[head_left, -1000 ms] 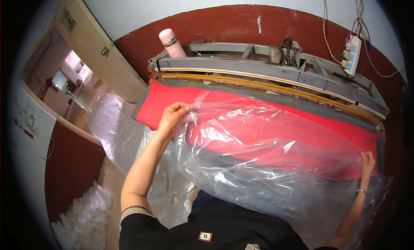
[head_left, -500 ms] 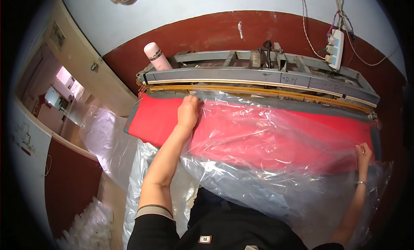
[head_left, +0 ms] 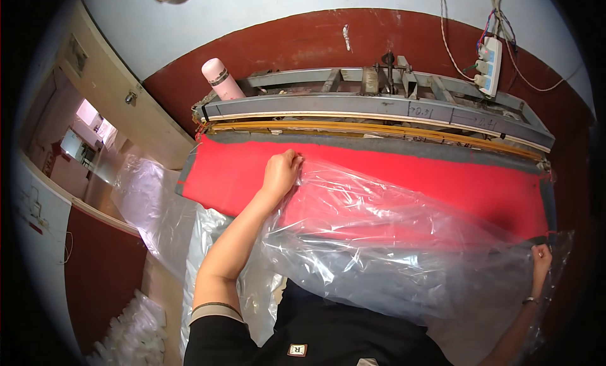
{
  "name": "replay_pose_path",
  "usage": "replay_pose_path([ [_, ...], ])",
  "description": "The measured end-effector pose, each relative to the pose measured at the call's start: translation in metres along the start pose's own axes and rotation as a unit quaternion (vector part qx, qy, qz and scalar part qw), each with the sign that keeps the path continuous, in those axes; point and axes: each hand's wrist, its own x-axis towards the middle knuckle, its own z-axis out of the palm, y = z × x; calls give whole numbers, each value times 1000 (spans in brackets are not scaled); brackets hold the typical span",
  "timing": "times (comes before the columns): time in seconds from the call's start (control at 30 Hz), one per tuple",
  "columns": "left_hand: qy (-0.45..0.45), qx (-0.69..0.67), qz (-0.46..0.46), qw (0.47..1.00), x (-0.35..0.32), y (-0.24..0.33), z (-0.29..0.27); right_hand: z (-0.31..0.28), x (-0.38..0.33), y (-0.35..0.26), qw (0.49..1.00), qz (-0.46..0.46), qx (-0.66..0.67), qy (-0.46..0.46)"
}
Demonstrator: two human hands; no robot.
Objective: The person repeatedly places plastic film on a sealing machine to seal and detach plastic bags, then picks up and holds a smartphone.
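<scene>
The clear plastic film (head_left: 353,265) could end up skewed or creased, because its upper edge slants down across the red cloth-covered bed (head_left: 480,186) from the left hand (head_left: 281,175) to the right hand (head_left: 541,258). The film looks thin and slack, with many wrinkles, so an uneven pull might set folds into it. Its near part hangs past the bed's front edge over the person's lap, and that weight could drag it off if either pinch loosens. The metal bracelet (head_left: 530,300) on the right wrist might also snag it.

The left arm reaches forward with the elbow bent, its hand over the bed left of centre, fingertips closed together on the film's upper corner, near the yellowish strips (head_left: 303,124) of the metal frame (head_left: 379,106). The right arm is spread out to the side, its hand low by the bed's near right corner. Its fingers are bunched and appear to pinch the film's edge, though they are small and partly veiled by plastic.
</scene>
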Motion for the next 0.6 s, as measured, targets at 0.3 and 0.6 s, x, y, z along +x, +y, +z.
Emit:
replay_pose_path([
  [0.3, 50, 52, -13, 997, 8, 6, 5, 2, -5, 20, 999, -33, 27, 22],
  [0.6, -67, -35, -56, 996, 21, -14, 3, 9, 38, -18, 996, -33, 69, 40],
])
